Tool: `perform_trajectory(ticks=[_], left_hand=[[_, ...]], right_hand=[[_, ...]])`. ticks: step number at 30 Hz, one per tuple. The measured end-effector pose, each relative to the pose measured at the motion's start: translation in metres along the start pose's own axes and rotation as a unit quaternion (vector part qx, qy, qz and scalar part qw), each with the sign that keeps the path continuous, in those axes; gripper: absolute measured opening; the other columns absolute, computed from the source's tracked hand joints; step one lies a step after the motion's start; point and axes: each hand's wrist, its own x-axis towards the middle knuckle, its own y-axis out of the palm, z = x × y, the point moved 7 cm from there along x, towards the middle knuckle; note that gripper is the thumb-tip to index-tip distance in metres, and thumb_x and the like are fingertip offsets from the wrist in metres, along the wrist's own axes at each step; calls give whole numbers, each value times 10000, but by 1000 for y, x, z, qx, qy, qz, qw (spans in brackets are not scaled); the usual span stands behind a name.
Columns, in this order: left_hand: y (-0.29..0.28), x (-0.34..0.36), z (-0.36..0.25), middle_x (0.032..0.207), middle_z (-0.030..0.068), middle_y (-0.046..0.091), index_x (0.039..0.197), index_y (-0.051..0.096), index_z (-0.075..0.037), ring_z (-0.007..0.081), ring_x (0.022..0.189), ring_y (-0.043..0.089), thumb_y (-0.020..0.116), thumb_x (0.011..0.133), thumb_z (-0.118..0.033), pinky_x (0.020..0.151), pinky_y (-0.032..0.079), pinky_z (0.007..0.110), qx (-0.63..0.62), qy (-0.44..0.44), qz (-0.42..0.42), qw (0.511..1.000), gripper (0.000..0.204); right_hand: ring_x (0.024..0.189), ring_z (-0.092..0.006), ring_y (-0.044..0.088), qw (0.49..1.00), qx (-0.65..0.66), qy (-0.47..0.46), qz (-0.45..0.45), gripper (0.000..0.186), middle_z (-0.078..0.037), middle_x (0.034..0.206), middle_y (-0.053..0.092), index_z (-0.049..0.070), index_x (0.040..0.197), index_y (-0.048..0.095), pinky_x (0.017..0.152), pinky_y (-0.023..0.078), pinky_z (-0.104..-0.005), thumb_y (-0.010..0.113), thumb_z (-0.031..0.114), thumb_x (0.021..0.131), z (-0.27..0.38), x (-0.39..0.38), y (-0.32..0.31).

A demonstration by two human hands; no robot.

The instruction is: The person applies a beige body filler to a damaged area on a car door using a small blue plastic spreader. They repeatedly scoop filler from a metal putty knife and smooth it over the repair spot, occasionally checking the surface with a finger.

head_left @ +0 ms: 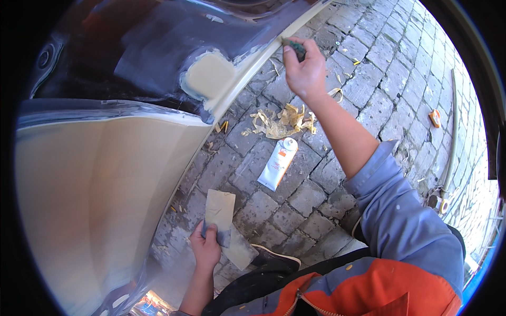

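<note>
My right hand point(307, 75), arm stretched forward, is closed on a small dark green tool point(297, 50), perhaps a scraper. Its tip touches the beige-coated lower edge point(263, 55) of a dark car panel point(153, 50). A rounded patch of beige filler point(211, 73) sits on that panel beside the edge. Low in the view, my left hand point(205, 246) grips a flat rectangular plate point(219, 208), beige above and dark grey by the thumb. A second greyish flat piece point(240, 252) shows below it; I cannot tell whether the hand holds that too.
A large beige body panel point(89, 195) fills the left side. On the paving bricks lie a white tube point(278, 164), crumpled yellowish tape point(284, 122) and an orange-and-white object point(435, 118). A long pole point(452, 131) and a small roll point(438, 204) are at the right. My shoe point(276, 255) is below.
</note>
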Motion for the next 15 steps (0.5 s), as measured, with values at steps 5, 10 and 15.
perform_trajectory(ticks=[5,10,15], left_hand=[[0,1,-2,971,28,738,1127,712,51,73,873,625,579,1024,-86,792,509,262,-2,1,6,1000,216],[4,2,0,974,29,736,1128,710,50,75,879,625,575,1022,-81,796,511,266,-11,-4,16,1000,217],[0,0,0,971,27,736,1126,713,47,76,878,625,574,1020,-80,793,508,261,4,10,2,1000,216]], right_hand=[[857,-239,675,998,48,-10,50,154,-139,964,686,30,1090,687,764,540,-350,692,72,942,40,-52,23],[909,-354,648,983,143,-38,105,218,-176,988,639,11,1107,671,808,539,-415,671,-9,890,77,-107,48],[912,-348,676,972,138,-38,189,220,-188,1013,680,-3,1123,685,836,551,-416,680,69,915,61,-82,35]])
